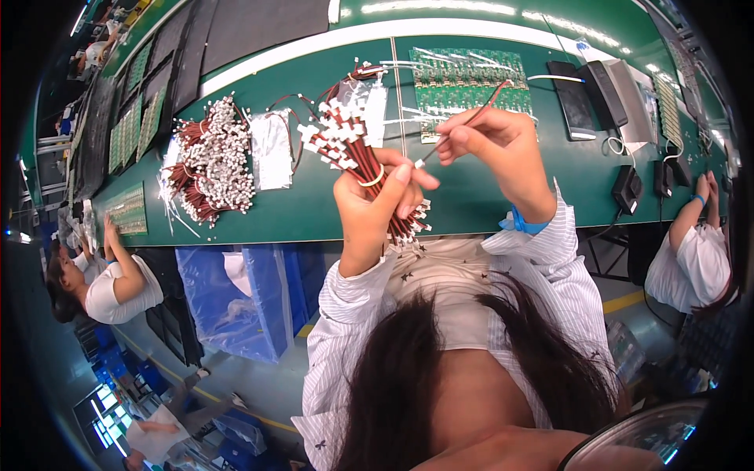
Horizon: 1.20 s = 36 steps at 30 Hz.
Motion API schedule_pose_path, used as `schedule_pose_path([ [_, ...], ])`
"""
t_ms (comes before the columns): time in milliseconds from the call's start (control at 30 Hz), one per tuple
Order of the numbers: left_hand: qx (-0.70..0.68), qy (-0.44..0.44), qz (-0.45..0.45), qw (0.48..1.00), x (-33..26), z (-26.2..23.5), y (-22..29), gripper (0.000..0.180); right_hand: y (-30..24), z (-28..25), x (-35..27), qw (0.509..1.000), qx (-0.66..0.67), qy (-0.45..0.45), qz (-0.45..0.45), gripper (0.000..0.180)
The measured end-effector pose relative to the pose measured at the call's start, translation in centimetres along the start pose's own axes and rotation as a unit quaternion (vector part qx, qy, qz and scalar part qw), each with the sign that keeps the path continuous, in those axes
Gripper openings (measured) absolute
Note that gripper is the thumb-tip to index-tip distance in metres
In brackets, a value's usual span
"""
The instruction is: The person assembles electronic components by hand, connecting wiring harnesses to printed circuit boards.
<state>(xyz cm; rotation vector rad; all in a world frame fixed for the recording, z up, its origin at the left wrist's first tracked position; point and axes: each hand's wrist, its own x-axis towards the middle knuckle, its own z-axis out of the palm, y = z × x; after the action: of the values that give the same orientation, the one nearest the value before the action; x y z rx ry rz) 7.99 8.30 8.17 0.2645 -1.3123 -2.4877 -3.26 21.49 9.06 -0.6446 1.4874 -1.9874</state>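
Note:
My left hand (377,200) is closed round a bundle of red and black wires (363,157) with white plug ends, bound by a pale band (372,176). The white connectors fan out above the fist, and more wire ends stick out below it. Between the thumb and fingers of my right hand (488,145) is a single red and black connector cable (481,112). One end of that cable points up and away, while its white plug (419,163) lies close to my left fingertips; whether they touch it I cannot tell.
A big heap of similar cables (212,161) lies left on the green table (314,208), beside a clear bag (271,149). Green circuit boards (471,82) are ahead. Black power adapters (627,188) sit right. Co-workers (118,286) sit on both sides; a blue lined bin (236,298) stands below.

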Motion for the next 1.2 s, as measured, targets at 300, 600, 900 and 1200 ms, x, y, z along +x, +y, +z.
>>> schedule_pose_path([
  [300,0.001,-0.004,-0.011,1.000,0.4,0.1,-0.5,0.016,0.4,-0.2,-0.4,0.998,0.068,-0.006,0.001,0.018],
  [600,0.026,0.023,0.011,0.999,-0.3,-1.0,0.2,0.007,2.2,-4.1,-0.7,0.970,0.240,0.017,0.036,0.023],
  [900,0.057,0.030,0.020,0.998,-0.3,-2.2,0.8,0.008,0.1,-5.3,-1.6,0.991,0.075,-0.081,0.081,0.012],
  [1200,0.155,0.033,0.047,0.986,1.1,-0.7,2.7,0.008,-0.7,-3.7,-1.3,0.929,-0.276,-0.241,0.047,0.006],
])
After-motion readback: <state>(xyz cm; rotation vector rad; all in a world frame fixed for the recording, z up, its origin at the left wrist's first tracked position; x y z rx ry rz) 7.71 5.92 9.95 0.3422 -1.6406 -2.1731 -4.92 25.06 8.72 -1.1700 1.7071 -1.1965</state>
